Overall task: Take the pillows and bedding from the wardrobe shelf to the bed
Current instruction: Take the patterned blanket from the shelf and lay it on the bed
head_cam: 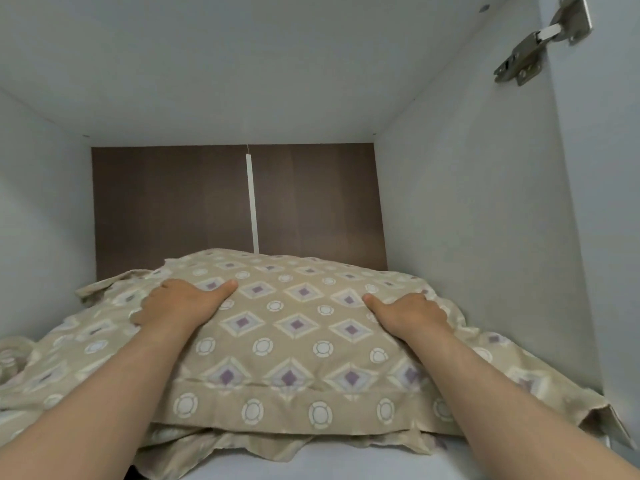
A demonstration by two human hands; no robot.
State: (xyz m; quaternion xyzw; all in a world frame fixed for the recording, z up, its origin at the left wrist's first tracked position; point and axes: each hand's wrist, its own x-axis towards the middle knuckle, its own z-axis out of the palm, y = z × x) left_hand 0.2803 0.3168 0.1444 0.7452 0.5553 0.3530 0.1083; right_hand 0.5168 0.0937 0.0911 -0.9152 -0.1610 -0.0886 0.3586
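— Both hands are on it: our left hand (180, 303) lies spread over the left shoulder of the plump beige pillow with its purple-diamond and white-ring print (294, 327), thumb pointing inward, fingers curled over the far left edge. Our right hand (408, 317) mirrors it on the right.

— Have we closed on anything yet?

— We'd say a loose clasp of the pillow's sides, not a firm pinch; the fingertips are hidden behind the bulge, so we cannot tell how deep they go. We judge the wide, symmetrical hold is there to draw a soft, bulky thing out level without it folding.

— And where does the pillow sit?

— On the white wardrobe shelf (311, 462), on top of crumpled bedding in the same beige patterned fabric (62, 368), which spills out left and right. Pulling the pillow may drag that fabric along.

— What about the space around?

— We see a pale grey-white compartment with a dark brown back panel (166, 209) split by a thin white strip (252, 202). A metal door hinge (540, 39) sits upper right. No bed is in view.
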